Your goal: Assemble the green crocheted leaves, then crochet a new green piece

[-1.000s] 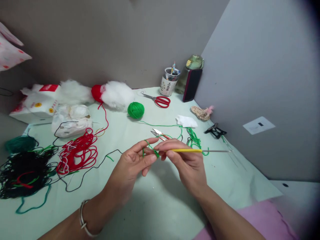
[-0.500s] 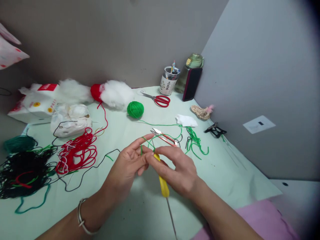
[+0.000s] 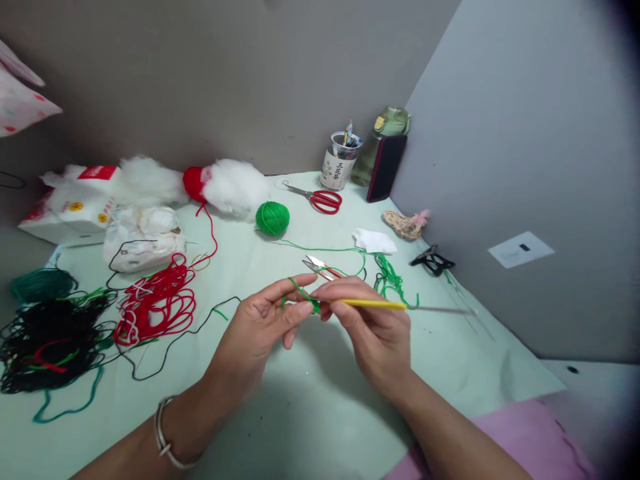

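Note:
My left hand (image 3: 260, 330) pinches a strand of green yarn (image 3: 300, 293) looped over its forefinger, above the pale green table cover (image 3: 310, 413). My right hand (image 3: 373, 327) grips a yellow-handled crochet hook (image 3: 380, 304) whose metal shaft points right; its tip meets the yarn between my two hands. The yarn runs back across the table to a green yarn ball (image 3: 273, 219). Small thread snips (image 3: 323, 268) lie just beyond my fingers.
Tangles of red yarn (image 3: 157, 307) and black yarn (image 3: 47, 343) lie at the left. White stuffing (image 3: 233, 188), plastic bags (image 3: 143, 240), red scissors (image 3: 320, 199), a pen cup (image 3: 340, 161), a bottle (image 3: 383, 143) and a black clip (image 3: 433, 260) stand further back. Grey walls close the back and right.
My right hand has swung the crochet hook from pointing down toward me back to pointing right, as it did a second ago. My left hand has kept its hold on the yarn.

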A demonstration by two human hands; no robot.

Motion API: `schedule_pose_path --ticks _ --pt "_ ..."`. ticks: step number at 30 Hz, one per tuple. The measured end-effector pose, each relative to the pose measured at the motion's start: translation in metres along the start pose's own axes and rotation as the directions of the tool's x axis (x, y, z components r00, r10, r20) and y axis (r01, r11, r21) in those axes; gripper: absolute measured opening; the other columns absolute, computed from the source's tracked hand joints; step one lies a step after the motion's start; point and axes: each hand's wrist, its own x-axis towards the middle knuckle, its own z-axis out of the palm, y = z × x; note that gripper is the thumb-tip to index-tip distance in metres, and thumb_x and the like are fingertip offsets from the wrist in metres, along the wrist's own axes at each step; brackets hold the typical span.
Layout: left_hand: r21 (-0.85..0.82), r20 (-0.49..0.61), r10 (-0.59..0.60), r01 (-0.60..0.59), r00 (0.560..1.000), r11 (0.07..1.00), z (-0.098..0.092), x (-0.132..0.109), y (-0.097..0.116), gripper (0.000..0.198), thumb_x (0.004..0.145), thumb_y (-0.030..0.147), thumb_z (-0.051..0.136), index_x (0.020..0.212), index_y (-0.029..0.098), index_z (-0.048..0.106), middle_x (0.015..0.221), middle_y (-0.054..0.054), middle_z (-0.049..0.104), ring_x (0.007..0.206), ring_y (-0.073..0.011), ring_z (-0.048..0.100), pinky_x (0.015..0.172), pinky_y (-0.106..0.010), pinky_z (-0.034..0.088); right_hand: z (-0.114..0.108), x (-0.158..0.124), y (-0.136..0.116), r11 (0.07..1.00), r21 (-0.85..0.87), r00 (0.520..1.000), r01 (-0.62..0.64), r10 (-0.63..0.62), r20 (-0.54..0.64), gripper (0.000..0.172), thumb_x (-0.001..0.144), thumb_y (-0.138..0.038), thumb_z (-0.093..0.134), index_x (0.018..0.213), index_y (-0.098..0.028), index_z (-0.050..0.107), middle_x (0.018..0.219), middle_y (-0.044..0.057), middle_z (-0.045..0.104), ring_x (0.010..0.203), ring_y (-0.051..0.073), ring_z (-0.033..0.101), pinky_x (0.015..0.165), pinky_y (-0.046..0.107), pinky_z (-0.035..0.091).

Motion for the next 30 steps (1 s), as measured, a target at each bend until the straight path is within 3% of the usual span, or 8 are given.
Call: schedule_pose_path --ticks 3,5,10,13,18,23,27,30 --pt "-0.101 -0.009 -0.056 0.055 0.998 0.993 0.001 0.000 -0.001 0.035 0.083 0.029 0.082 0.117 0.026 0.076 0.059 0.009 0.046 0.049 -0.0025 0.029 0.050 -0.017 0.024 0.000 -0.004 -0.001 0.909 -0.325 0.965 0.261 -0.236 0.114 0.033 0.096 -0.005 0.057 0.120 -0.022 0.072 0.110 0.010 0.073 0.099 0.020 0.070 0.081 0.034 0.059" --pt "-0.170 0.045 -0.115 0.121 0.992 0.978 0.001 0.000 -0.001 0.035 0.084 0.029 0.081 0.119 0.023 0.076 0.055 0.010 0.040 0.048 -0.0032 0.023 0.049 -0.017 0.022 -0.002 -0.005 -0.001 0.867 -0.373 0.944 0.330 -0.294 0.150 0.036 0.096 -0.005 0.055 0.124 -0.022 0.070 0.113 0.012 0.073 0.103 0.022 0.070 0.082 0.035 0.060" --pt "-0.216 0.056 -0.118 0.127 0.991 0.968 -0.001 0.001 0.003 0.016 0.085 0.024 0.078 0.100 0.019 0.081 0.056 0.009 0.038 0.047 -0.0028 0.018 0.048 -0.019 0.020 -0.010 0.003 -0.001 0.995 0.093 0.989 -0.044 0.057 -0.137 0.022 0.100 -0.016 0.056 0.105 -0.024 0.076 0.091 0.005 0.072 0.076 0.017 0.067 0.071 0.035 0.059" --pt "-0.151 0.007 -0.054 0.055 0.998 0.987 0.000 0.000 0.002 0.013 0.085 0.024 0.078 0.097 0.022 0.081 0.065 0.006 0.048 0.048 -0.0020 0.027 0.049 -0.020 0.023 -0.009 0.007 0.000 0.932 0.314 0.971 -0.181 0.221 -0.096 0.019 0.100 -0.024 0.058 0.099 -0.024 0.077 0.091 0.004 0.071 0.071 0.015 0.065 0.063 0.032 0.057" --pt "-0.034 0.045 -0.018 0.019 0.999 0.999 0.002 -0.001 0.000 0.032 0.085 0.025 0.078 0.117 0.031 0.076 0.082 0.004 0.061 0.050 -0.0015 0.034 0.050 -0.021 0.023 -0.003 0.007 0.000 0.950 0.245 0.981 -0.192 0.192 0.023 0.016 0.098 -0.022 0.062 0.102 -0.025 0.078 0.096 0.005 0.076 0.080 0.016 0.067 0.069 0.031 0.057" --pt "-0.062 0.024 -0.043 0.044 0.999 0.997 0.002 -0.001 0.005 0.022 0.087 0.028 0.076 0.108 0.024 0.078 0.069 0.006 0.051 0.049 -0.0024 0.031 0.051 -0.022 0.022 -0.007 0.005 0.001 0.922 0.309 0.971 -0.232 0.238 0.020 0.021 0.104 -0.024 0.051 0.104 -0.023 0.072 0.095 0.004 0.072 0.076 0.014 0.070 0.073 0.032 0.061" --pt "-0.061 -0.028 -0.018 0.016 0.999 0.998 0.005 -0.002 0.006 0.030 0.084 0.028 0.079 0.114 0.023 0.076 0.074 0.006 0.055 0.050 -0.0030 0.033 0.051 -0.022 0.024 -0.007 0.000 0.000 1.000 -0.029 1.000 0.010 -0.010 0.010 0.024 0.103 -0.017 0.048 0.113 -0.025 0.068 0.099 0.005 0.073 0.085 0.018 0.073 0.077 0.036 0.063" --pt "-0.127 0.014 -0.059 0.060 0.998 0.990 0.004 -0.002 0.004 0.042 0.082 0.029 0.082 0.123 0.023 0.072 0.063 0.008 0.050 0.048 -0.0040 0.028 0.052 -0.021 0.026 -0.006 -0.004 -0.002 0.911 -0.328 0.965 0.248 -0.204 0.163 0.033 0.096 -0.010 0.056 0.117 -0.031 0.070 0.106 0.004 0.075 0.096 0.021 0.073 0.079 0.034 0.063"
